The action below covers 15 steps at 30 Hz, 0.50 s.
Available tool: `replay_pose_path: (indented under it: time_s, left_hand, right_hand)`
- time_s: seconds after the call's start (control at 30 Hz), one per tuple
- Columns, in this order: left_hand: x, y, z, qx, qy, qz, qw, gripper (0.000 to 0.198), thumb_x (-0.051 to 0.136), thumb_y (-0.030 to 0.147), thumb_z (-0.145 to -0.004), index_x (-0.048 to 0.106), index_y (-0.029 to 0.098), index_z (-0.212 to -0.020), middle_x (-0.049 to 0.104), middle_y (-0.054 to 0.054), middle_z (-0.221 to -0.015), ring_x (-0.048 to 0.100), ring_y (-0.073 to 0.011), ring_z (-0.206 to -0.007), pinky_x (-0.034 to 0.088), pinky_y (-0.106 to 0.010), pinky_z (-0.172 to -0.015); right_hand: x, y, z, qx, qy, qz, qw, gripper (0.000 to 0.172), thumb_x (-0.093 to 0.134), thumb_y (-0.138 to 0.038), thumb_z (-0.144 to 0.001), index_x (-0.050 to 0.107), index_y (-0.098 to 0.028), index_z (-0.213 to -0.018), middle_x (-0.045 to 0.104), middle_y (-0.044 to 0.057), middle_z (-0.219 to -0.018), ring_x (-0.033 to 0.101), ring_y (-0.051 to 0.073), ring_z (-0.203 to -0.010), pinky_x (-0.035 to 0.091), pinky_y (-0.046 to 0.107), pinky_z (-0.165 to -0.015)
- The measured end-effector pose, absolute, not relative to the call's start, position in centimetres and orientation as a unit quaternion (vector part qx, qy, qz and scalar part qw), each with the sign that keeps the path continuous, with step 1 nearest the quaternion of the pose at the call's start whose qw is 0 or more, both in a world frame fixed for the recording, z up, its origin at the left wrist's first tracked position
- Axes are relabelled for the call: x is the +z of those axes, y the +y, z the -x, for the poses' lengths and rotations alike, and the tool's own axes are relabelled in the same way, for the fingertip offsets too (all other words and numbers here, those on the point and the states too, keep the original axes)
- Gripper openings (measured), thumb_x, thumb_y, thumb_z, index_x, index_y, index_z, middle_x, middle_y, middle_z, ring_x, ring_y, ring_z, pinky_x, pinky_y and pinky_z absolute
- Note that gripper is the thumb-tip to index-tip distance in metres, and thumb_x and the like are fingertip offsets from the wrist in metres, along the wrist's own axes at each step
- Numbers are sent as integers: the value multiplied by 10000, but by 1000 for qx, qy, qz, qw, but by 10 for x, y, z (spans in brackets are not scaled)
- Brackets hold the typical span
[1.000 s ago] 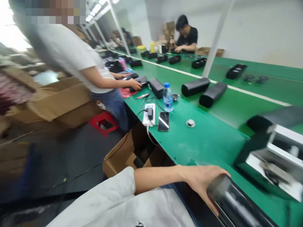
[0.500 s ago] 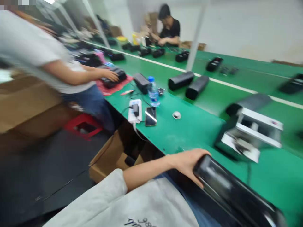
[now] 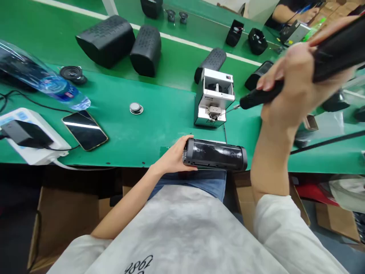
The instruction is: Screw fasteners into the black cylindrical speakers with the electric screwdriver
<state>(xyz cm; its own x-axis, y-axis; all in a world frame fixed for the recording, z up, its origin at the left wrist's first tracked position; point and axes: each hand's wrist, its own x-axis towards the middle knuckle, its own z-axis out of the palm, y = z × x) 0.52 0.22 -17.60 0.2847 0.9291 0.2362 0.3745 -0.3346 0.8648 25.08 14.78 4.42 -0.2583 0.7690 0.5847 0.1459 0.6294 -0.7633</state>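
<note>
My left hand (image 3: 175, 156) grips the left end of a black speaker (image 3: 218, 154) with a perforated front, lying sideways at the table's near edge. Raised at the right, my right hand (image 3: 293, 82) is wrapped round a black electric screwdriver (image 3: 264, 93). The driver's bit points left, its tip close to the front of a white screw feeder (image 3: 215, 99); I cannot tell whether they touch. That feeder stands on the green table just beyond the speaker.
On the left are a water bottle (image 3: 61, 85), a phone (image 3: 85, 130), a white power strip (image 3: 31, 133) and a round metal part (image 3: 136, 108). Black speaker housings (image 3: 146, 49) stand farther back. Cardboard boxes (image 3: 71, 224) sit below the edge. Another person's hand (image 3: 309, 15) shows at top right.
The view has swung right and down. The speaker, still in my left hand, now lies level in front of me. My right hand with the screwdriver has come into view.
</note>
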Motion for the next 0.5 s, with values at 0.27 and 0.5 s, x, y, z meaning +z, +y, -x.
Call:
replay_pose_path:
  time_s: [0.27, 0.5]
  left_hand:
    - [-181, 4, -5, 397, 448, -718, 354, 1232, 1062, 509, -764, 324, 243, -1714, 511, -238, -1700, 566, -476, -1585, 501, -646, -1325]
    - [-194, 8, -7, 418, 430, -730, 329, 1337, 1057, 578, -752, 277, 219, -1776, 498, -267, -1719, 549, -494, -1597, 490, -659, -1336]
  right_hand:
    - [22, 185, -202, 285, -698, 290, 590, 628, 942, -739, -852, 476, -345, -1000, 462, -86, -674, 483, 107, -534, 524, 328, -491]
    - [30, 179, -186, 286, -617, 187, 709, 297, 821, -312, -818, 598, -265, -1009, 384, -97, -627, 388, 89, -417, 313, 285, -352]
